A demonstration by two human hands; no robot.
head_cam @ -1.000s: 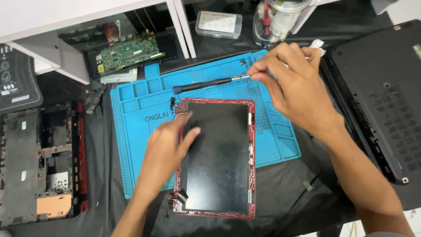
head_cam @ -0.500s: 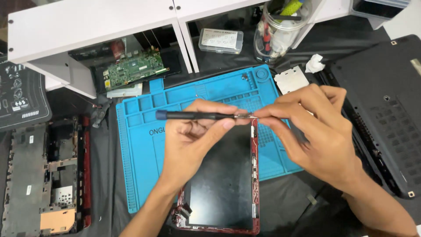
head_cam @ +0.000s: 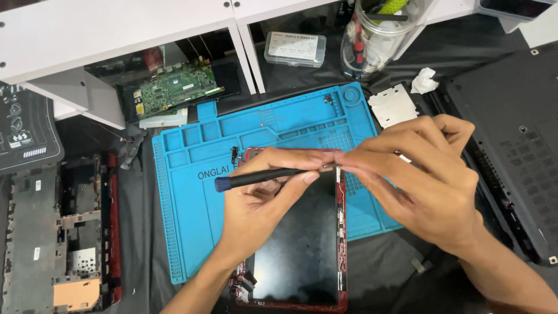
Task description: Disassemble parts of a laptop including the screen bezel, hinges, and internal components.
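Screwdriver: slim black shaft with a blue cap at its left end, thin metal tip at the right; held level above the top edge of the tablet, over the blue mat.
Left hand: curled around the middle of the screwdriver, thumb and fingers pressed on the shaft.
Right hand: fingers pressed together, fingertips pinching at the metal tip of the screwdriver; whatever sits between the fingertips too small to make out.
Tablet: dark glossy rectangle in a red frame, bare edges with small parts showing along the right side and lower left corner; lying lengthwise on the mat, lower end past the mat's near edge.
Blue mat: moulded with small compartments along its top and left side, resting on a black table cover.
Green circuit board: beyond the mat, under a white shelf.
Opened laptop shell: far left, red-edged.
Black laptop base: far right.
Clear jar of tools and clear parts box: at the back.
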